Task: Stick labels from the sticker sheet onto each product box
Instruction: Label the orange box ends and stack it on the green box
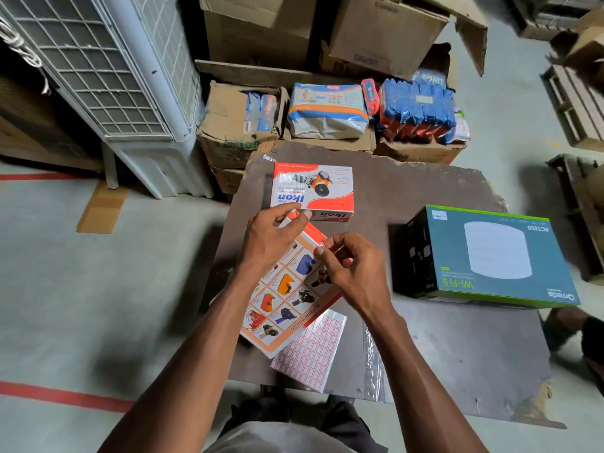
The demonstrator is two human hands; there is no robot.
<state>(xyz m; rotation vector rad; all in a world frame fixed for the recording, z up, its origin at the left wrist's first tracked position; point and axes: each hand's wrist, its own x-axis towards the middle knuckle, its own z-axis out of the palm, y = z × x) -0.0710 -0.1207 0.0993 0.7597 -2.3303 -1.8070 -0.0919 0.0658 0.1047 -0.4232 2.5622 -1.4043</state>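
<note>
1. Warehouse floor surrounds a dark worn table (pixel 441 348) at the centre; cardboard cartons (pixel 258 27) and packs of goods are stacked at 12 o'clock, and a white grilled cooler unit (pixel 108 76) stands at 10 o'clock.
2. On the table, an orange-and-white Ikon box (pixel 313 191) lies flat toward 12 o'clock, and a teal Wi-Fi router box (pixel 490 256) sits at 3 o'clock, well apart from the hands. A small white label already seems to sit on the router box's far left corner, though it is too small to read.
3. A second Ikon box (pixel 287 295), its product-picture side up, is held tilted at the centre. The person's left hand (pixel 271 240) grips its far end, thumb and fingers curled round the edge.
4. The right hand (pixel 349 266) pinches a small red-bordered label (pixel 322 247) between thumb and forefinger, at the upper right edge of that box; whether the label already touches the cardboard cannot be told.
5. The sticker sheet (pixel 310 351), a grid of red-bordered labels, lies flat on the table at 6 o'clock, partly under the held box.
6. The step in hand looks to be the sticking of a label onto this box.
7. The next move likely calls for pressing the label flat with a fingertip while the left hand steadies the box, then setting the box down and peeling another label for the far Ikon box.
</note>
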